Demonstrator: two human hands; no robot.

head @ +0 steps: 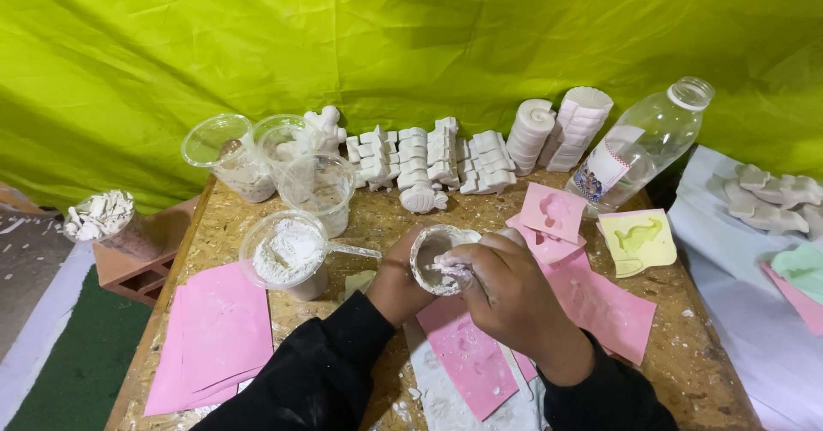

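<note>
Chipboard table (686,345) is packed: pink mold sheets (214,337) lying flat, an empty clear bottle (643,144) leaning at the back right, rows of white plaster casts (437,161), and a cup of white powder (287,255). Left hand (396,281) grips a small plaster-smeared cup (435,258) at center, mouth tilted toward the camera. Right hand (506,289) fingers are pinched on a tool inside it.

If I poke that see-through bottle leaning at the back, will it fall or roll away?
Probably yes. The clear plastic bottle looks almost empty, so it is likely light. It leans tilted on the table rather than standing, so a poke could slide it down. Its round body would likely roll afterwards.
</note>
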